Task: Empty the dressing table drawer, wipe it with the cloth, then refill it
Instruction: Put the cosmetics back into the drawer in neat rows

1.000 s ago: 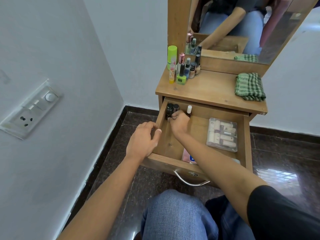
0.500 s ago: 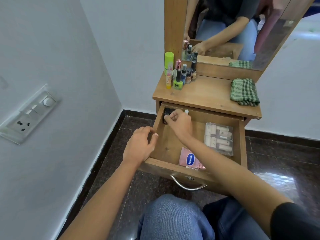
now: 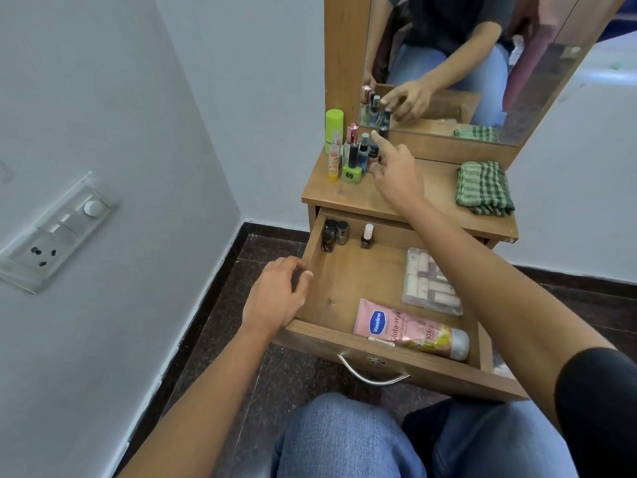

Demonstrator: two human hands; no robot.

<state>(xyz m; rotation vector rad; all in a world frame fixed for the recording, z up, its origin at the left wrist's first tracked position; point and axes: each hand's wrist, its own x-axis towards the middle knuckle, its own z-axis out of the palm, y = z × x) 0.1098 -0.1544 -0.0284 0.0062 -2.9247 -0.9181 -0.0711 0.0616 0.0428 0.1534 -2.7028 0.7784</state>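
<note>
The wooden drawer (image 3: pixel 348 334) is pulled out. It holds three small nail polish bottles (image 3: pixel 336 234) at the back left, a pink Vaseline tube (image 3: pixel 410 329) at the front and a clear packet of rolls (image 3: pixel 431 284) on the right. My left hand (image 3: pixel 275 298) grips the drawer's left wall, thumb over the rim. My right hand (image 3: pixel 396 174) is up over the table top (image 3: pixel 413 201), its index finger stretched out among the cluster of cosmetic bottles (image 3: pixel 351 157). Anything under its fingers is hidden. A folded green checked cloth (image 3: pixel 484 188) lies at the right of the top.
A mirror (image 3: pixel 465 63) stands behind the table top and reflects my right hand and the bottles. A white wall with a switch panel (image 3: pixel 55 232) is close on the left. The floor (image 3: pixel 206 339) is dark tile, and my knees (image 3: pixel 344 439) are just below the drawer handle (image 3: pixel 374 376).
My right hand rose out of the drawer's back left corner to the bottle cluster on the table top. My left hand stayed on the drawer's left wall.
</note>
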